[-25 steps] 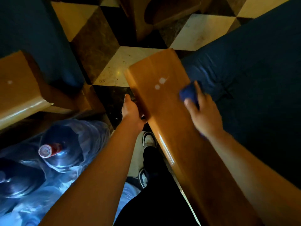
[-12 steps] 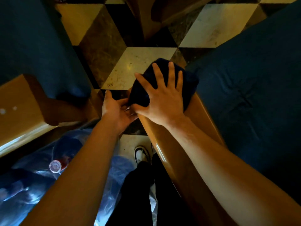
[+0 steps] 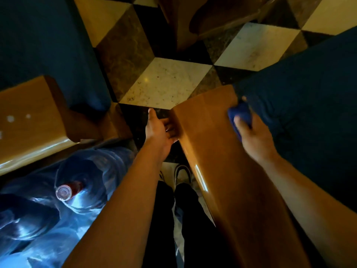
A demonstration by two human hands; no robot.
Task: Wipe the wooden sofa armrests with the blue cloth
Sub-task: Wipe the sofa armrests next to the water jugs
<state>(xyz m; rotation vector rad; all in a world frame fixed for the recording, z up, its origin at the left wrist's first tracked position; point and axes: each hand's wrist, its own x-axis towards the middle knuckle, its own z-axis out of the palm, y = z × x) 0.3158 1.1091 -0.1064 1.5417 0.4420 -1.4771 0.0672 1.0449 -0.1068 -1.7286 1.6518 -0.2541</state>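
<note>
Right hand (image 3: 255, 138) gripped the blue cloth (image 3: 239, 117), fingers curled round it, thumb on top; the cloth was bunched and pressed against the right edge of the wooden armrest (image 3: 216, 151), at the seam where the armrest met the dark blue sofa cushion (image 3: 309, 113). Only part of the cloth showed; the rest was hidden under the hand.

Left hand (image 3: 160, 130) was at the armrest's left edge near its far end, fingers loosely curled against the side of the wood. Could not tell whether it actually gripped the edge; it held nothing else.

The armrest ran diagonally from lower right towards the centre, with a glossy highlight on its near left edge. A second wooden armrest (image 3: 29, 122) lay at left, well apart. Large water bottles (image 3: 81, 182) wrapped in plastic sat below it. Checkered tile floor (image 3: 164, 82) beyond. Shoes (image 3: 182, 173) showed between the arms.
</note>
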